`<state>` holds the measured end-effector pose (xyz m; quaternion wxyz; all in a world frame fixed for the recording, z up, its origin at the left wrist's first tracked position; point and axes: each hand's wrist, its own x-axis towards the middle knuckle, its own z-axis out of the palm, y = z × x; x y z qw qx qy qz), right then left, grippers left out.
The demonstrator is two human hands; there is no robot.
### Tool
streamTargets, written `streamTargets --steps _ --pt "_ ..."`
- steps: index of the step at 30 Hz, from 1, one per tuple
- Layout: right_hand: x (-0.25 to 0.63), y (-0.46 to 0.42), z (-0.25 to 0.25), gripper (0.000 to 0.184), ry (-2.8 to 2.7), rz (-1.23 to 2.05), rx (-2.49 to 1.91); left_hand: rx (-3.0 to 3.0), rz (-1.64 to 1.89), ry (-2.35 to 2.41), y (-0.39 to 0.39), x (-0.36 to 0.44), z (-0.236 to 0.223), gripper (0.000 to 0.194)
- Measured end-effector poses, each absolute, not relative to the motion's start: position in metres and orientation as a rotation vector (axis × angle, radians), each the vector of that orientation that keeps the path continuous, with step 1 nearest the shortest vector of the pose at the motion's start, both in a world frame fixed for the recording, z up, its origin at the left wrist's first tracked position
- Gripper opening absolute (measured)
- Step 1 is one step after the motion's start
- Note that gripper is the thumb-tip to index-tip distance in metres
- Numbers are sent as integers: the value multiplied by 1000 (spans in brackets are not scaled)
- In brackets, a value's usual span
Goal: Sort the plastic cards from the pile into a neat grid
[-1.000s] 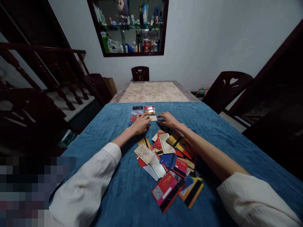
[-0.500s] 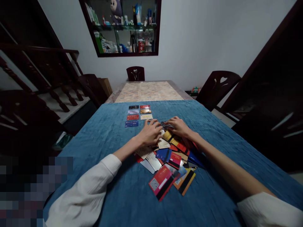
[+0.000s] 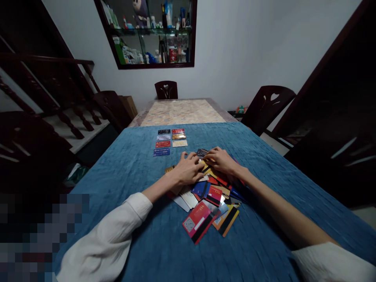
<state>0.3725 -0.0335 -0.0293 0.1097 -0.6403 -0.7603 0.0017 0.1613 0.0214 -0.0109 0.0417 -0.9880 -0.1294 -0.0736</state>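
The left hand [image 3: 190, 169] lies palm-down over the far left part of the pile of cards [image 3: 216, 194], fingers loosely bent; whether it pinches any card is hidden. The right hand [image 3: 221, 160] arches over the pile's far right part, its fingers curled down so that I can't make out if they grip anything. The fingertips of the two almost meet, a stance that probably lets both work on the same few cards. Just past them, at the pile's far edge, shows a dark card [image 3: 202, 153]. Beneath and nearer, the pile's cards overlap at all angles, apparently loose rather than stacked, so many are partly covered. Beyond the pile and to its left, two columns of cards lie flat with their faces showing, the left column ending in a blue card [image 3: 161, 152], the right in a cream card [image 3: 179, 143]; the spacing seems meant to keep each one visible. Under everything, a blue cloth [image 3: 152, 243] covers the surface on all sides of the pile, probably shielding it.
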Motion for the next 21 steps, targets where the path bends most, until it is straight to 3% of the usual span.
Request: streamTargets --steps 21 --pt "363 -54 -14 44 -2384 182 -1602 -3141 -237 -533 20 136 -5 23"
